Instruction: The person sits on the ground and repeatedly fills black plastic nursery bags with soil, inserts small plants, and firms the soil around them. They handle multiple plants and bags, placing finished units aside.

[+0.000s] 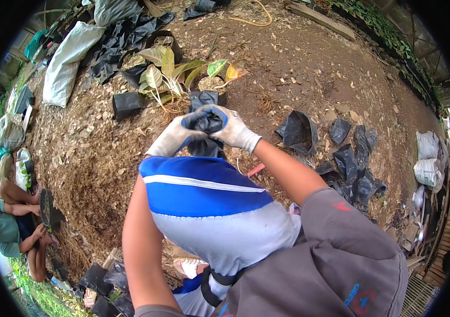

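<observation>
Both hands wear white knit gloves with blue coated palms. My left hand and my right hand grip a black plastic grow bag from either side, its material bunched between the fingers. Part of the bag hangs below the hands, in front of my blue-and-grey trouser knee. Just beyond the hands lies a leafy plant with green and reddish leaves and bare roots. A black plastic pot or bag rests on the soil left of those roots. The fingertips are partly hidden by the plastic.
A heap of brown loose soil mix spreads to the left. At far left a person crouches with a dark basin. Empty black bags lie at right, near an open one. A white sack lies at upper left.
</observation>
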A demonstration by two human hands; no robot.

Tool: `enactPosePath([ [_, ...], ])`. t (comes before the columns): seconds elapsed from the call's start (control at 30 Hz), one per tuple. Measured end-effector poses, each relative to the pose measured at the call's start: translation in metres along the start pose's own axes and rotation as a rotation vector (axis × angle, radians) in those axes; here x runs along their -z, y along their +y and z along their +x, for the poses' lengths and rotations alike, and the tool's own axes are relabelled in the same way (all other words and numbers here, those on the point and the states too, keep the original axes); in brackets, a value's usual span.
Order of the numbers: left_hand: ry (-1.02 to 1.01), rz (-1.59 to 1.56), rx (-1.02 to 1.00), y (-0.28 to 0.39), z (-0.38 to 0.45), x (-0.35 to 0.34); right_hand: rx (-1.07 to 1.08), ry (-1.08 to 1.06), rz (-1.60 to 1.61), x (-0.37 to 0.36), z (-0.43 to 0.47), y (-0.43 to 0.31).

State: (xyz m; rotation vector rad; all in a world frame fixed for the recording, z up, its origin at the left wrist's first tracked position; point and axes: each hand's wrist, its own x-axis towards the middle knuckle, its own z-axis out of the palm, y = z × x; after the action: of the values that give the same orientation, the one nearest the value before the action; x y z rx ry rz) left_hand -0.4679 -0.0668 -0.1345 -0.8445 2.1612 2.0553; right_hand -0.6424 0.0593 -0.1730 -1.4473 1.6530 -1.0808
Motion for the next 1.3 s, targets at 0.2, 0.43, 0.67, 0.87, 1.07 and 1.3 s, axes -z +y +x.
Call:
enactPosePath([
  [0.2, 0.185, 0.213, -0.001, -0.078, -0.144, 0.036, -0.080, 0.061, -0.746, 0.106, -0.108, 0.117],
  [0.43, 0.511, 0.618, 0.602, -0.106, -0.415, 0.018, -0.662, -0.510, -1.186, 0.210, -0.141, 0.172],
  [0.67, 1.339, 0.485, 0.537, -0.109, -0.558, -0.068, -0.244, -0.420, -1.302, 0.108, 0.090, -0.024],
  [0.87, 2.081, 0.498, 1.091, -0.141, -0.728, -0.067, 0.771, -0.493, -1.032, -0.042, 0.140, -0.204],
  [1.07, 1.845, 0.469, 1.231, -0.229, -0.769, -0.084, 1.065, -0.883, -0.891, -0.170, 0.121, -0.321],
  [1.3, 2.097, 0.808, 0.755, -0.164, -0.711, -0.069, 1.009, -1.119, -0.620, -0.303, 0.099, -0.372],
])
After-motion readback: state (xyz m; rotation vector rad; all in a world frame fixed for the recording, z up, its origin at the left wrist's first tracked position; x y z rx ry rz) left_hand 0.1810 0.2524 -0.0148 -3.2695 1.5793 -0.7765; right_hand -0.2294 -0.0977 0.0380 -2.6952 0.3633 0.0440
